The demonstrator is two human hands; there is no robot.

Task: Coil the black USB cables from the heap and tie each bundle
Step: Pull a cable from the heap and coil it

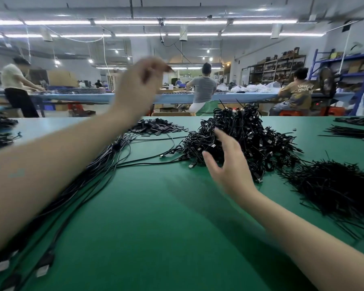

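From the head view, we're looking across a green worktop (pixel 156 217). Our right hand (pixel 225 162) hovers with fingers spread and relaxed, holding nothing, right at the near side of the heap (pixel 240 139) of black USB cables, which sits toward the far edge, right of centre. Our left hand (pixel 139 87) is raised well above the worktop, blurred, fingers loosely curled; we cannot tell whether it pinches anything.

Here's the risk as we judge it: that heap is a dense tangle, thin glossy cords looping through each other, silver-tipped plugs poking out. Pull one and we'd likely drag several neighbours along, or snag a plug and scatter the pile.

A long straight run of cables (pixel 105 164) fans from the near-left corner toward the middle; a sweeping forearm could catch those and slide them off the edge.

By the right edge lies a bristly mound of stiff black ties (pixel 332 185), thin and straight. They could easily get mixed into the heap. Flat black tabs (pixel 156 128) litter the far-middle.
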